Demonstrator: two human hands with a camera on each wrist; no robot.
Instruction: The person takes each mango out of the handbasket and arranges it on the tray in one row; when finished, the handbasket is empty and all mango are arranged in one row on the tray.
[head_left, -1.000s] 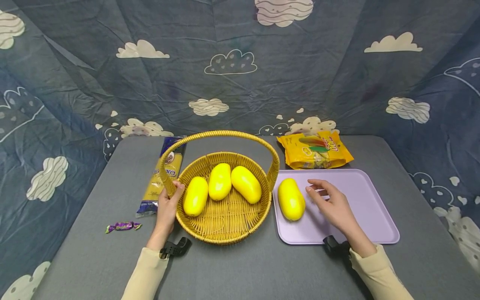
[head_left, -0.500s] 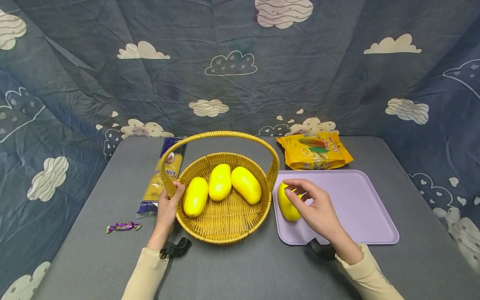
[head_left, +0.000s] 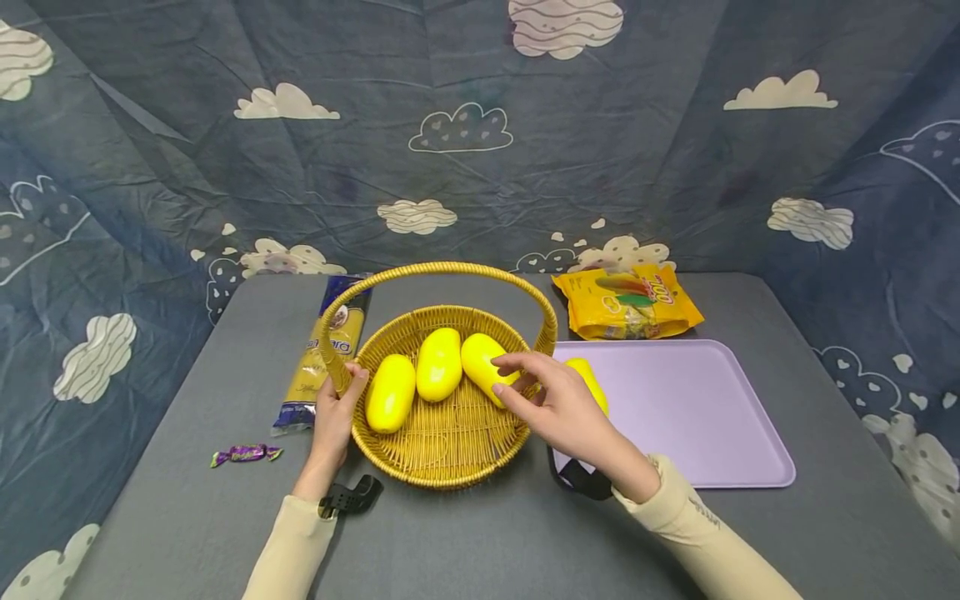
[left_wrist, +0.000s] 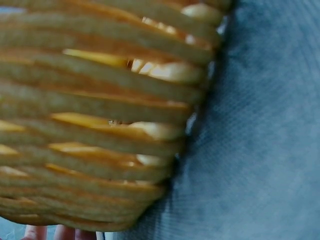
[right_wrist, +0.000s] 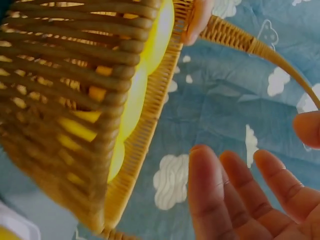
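Note:
A wicker basket (head_left: 450, 454) with a tall arched handle stands in the middle of the table and holds three yellow mangoes (head_left: 439, 365). My left hand (head_left: 336, 415) grips its left side at the handle's base; the left wrist view is mostly filled by the woven wall (left_wrist: 90, 85). Over the right part of the basket hovers my right hand (head_left: 562, 408), its fingers spread and bent with nothing between them. In the right wrist view those fingers (right_wrist: 206, 185) stand apart from the basket's rim. Behind this hand another mango (head_left: 594, 385), partly hidden, lies on the lilac tray (head_left: 697, 417).
An orange candy bag (head_left: 630, 304) lies behind the tray. To the left of the basket are a pasta packet (head_left: 300, 387), partly covered by the handle, and a purple wrapped candy (head_left: 246, 453). A cloud-patterned cloth (head_left: 465, 192) hangs behind the table.
My right hand has moved left from the tray, past the single mango, to above the basket's right side. The mango stays on the tray, and my left hand keeps its grip.

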